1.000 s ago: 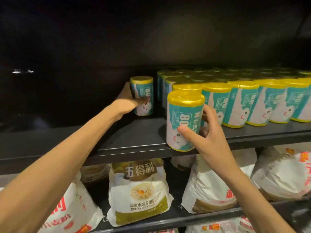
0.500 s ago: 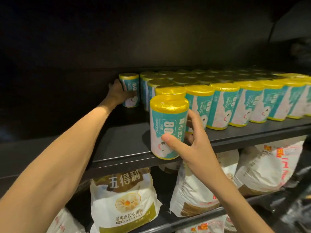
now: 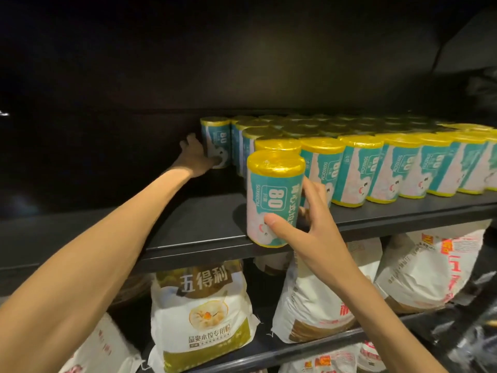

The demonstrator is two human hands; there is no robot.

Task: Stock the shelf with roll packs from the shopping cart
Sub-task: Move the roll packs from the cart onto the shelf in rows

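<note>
Shelf (image 3: 204,227), dark, part-filled with upright roll packs. Front pack (image 3: 274,197): at shelf's front lip, left end of front row; right hand (image 3: 304,227) grips it, thumb and fingers around the body, likely squaring it in line. Rear pack (image 3: 216,145): deep on shelf, left hand (image 3: 196,157) holds its base, likely extending the back row. Cart unseen.

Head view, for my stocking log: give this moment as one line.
left hand grips rear roll pack | right hand grips front roll pack at shelf edge | both upright
</note>
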